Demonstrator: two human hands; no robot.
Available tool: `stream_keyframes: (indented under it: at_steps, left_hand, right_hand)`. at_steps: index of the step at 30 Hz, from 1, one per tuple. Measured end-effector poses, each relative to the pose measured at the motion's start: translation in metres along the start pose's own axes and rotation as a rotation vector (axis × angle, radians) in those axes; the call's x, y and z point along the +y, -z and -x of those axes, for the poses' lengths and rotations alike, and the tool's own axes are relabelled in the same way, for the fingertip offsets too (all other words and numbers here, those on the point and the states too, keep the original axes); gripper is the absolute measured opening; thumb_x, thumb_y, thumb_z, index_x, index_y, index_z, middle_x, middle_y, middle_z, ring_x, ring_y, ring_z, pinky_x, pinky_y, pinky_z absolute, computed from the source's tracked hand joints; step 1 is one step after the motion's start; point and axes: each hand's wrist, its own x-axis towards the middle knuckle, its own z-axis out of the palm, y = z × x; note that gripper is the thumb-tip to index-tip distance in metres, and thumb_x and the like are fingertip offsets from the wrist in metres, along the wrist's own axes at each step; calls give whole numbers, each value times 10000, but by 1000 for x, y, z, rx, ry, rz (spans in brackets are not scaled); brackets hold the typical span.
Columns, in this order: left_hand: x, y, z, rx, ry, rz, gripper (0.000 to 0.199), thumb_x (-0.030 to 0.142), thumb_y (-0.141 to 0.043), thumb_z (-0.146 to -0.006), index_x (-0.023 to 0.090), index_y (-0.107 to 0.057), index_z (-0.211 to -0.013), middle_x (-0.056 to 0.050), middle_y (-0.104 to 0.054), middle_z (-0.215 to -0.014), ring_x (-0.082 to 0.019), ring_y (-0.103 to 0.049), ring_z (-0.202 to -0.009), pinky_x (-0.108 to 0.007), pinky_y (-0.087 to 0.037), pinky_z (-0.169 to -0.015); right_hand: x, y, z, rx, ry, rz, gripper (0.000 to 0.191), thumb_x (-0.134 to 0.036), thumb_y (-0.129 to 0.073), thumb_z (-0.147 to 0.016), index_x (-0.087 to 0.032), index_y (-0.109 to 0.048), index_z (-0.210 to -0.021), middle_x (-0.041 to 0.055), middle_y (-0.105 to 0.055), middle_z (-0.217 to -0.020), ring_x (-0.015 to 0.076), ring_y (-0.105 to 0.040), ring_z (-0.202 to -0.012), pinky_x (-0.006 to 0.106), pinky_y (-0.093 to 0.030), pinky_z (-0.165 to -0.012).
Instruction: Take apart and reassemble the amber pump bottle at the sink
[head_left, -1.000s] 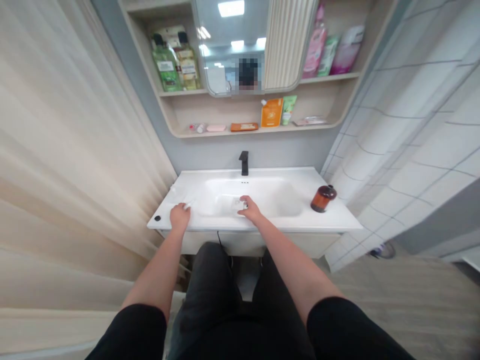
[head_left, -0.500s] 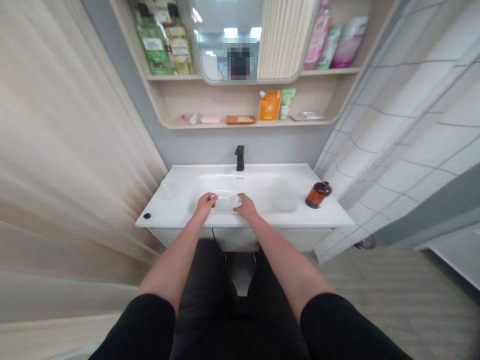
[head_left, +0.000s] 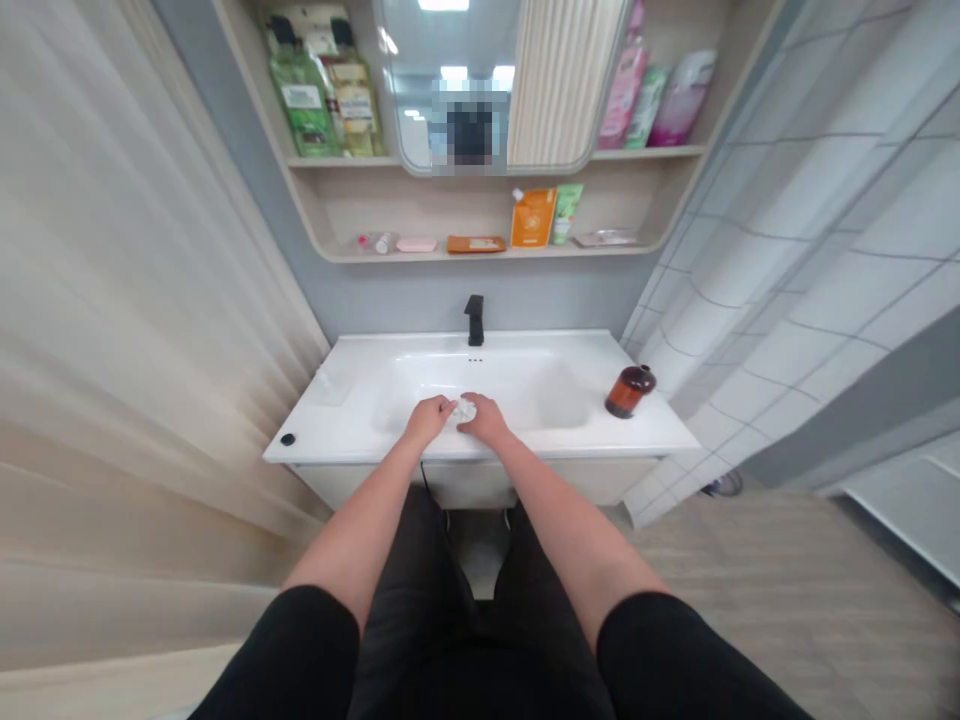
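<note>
Over the front of the white sink (head_left: 540, 385), both hands are close together around a small whitish, partly clear object (head_left: 465, 410), too small and blurred to name. My right hand (head_left: 486, 420) is closed about its right side, with the thumb below and the fingers above. From the left, my left hand (head_left: 429, 420) pinches at its edge, thumb and forefinger pressed together. A black faucet (head_left: 475, 320) stands behind the basin. To the right, an amber bottle (head_left: 628, 392) with a dark top stands on the counter.
A clear, flat item (head_left: 330, 388) and a small black round piece (head_left: 288, 439) lie on the counter's left side. Above, a shelf (head_left: 420, 257) holds an orange pouch (head_left: 533, 218), a green tube (head_left: 567, 213) and small items. A beige curtain (head_left: 135, 350) hangs left.
My left hand has moved right, closing the gap to my right hand at the whitish object. My right hand has stayed nearly in place. The view has shifted slightly.
</note>
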Motion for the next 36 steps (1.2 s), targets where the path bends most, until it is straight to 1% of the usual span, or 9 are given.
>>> stream_keyframes:
  at_steps: [3,7,11,15,19,23,27,33,36]
  left_hand:
    - [-3,-2,0,-51,-69,-10,157,281,-709,-947,214,-834,-1015,-88,-801,-1034,-264,-743,-972,-403,-595,-980]
    - [-12,-3,0,-21,-73,102,537,147,-763,-820,222,-769,-1352,-97,-770,-1281,-249,-739,-1113,-374,-628,-955]
    - [-17,-4,-2,11,-9,81,246,211,-757,-876,226,-790,-1119,-69,-783,-1107,-252,-735,-1048,-400,-627,-967]
    - [-19,-4,-4,30,-29,136,434,175,-782,-818,223,-751,-1249,-84,-772,-1248,-246,-748,-1092,-387,-633,-945]
    - [-20,-5,-4,10,1,96,274,194,-747,-868,213,-768,-1140,-77,-780,-1139,-231,-749,-976,-415,-628,-977]
    - [-18,-5,-2,-13,-16,114,512,154,-779,-815,218,-726,-1320,-93,-767,-1252,-228,-753,-986,-404,-636,-946]
    - [-15,-5,0,-28,-60,33,318,173,-749,-859,220,-742,-1173,-81,-785,-1183,-239,-747,-989,-413,-622,-974]
    - [-11,-4,3,-44,-43,-72,228,226,-743,-901,222,-745,-1129,-86,-782,-1110,-268,-744,-977,-444,-614,-1003]
    - [-10,-4,4,-41,-151,-43,432,141,-737,-848,229,-732,-1271,-96,-762,-1288,-262,-739,-1127,-414,-589,-1075]
  right_hand:
    - [-1,0,1,9,-8,16,815,-184,-1005,-623,-254,-760,-1397,102,-790,-1393,356,-736,-1316,531,-521,-1240]
    - [-1,-2,2,21,5,-10,793,-178,-1004,-644,-250,-767,-1398,100,-791,-1404,342,-743,-1312,502,-535,-1229]
    - [0,-3,2,16,15,-28,795,-170,-1007,-649,-234,-766,-1404,114,-787,-1423,346,-738,-1337,501,-523,-1250]
    - [1,-2,2,19,27,-62,792,-188,-1019,-642,-255,-775,-1392,97,-798,-1394,342,-743,-1327,506,-523,-1253]
    - [1,-2,1,19,27,-71,779,-200,-1030,-636,-267,-786,-1373,92,-800,-1383,345,-748,-1313,514,-525,-1247]
    - [2,-3,1,8,28,-78,774,-211,-1028,-645,-267,-783,-1376,93,-804,-1365,349,-753,-1301,518,-538,-1228]
    - [4,-5,1,23,27,-97,756,-192,-1012,-649,-281,-786,-1365,76,-808,-1351,333,-760,-1283,512,-542,-1224]
    - [5,-6,0,22,41,-98,760,-202,-1018,-652,-241,-784,-1375,100,-810,-1346,334,-762,-1281,497,-545,-1225]
    - [4,-5,0,11,31,-93,758,-205,-1022,-651,-249,-784,-1369,92,-811,-1334,334,-764,-1274,501,-545,-1222]
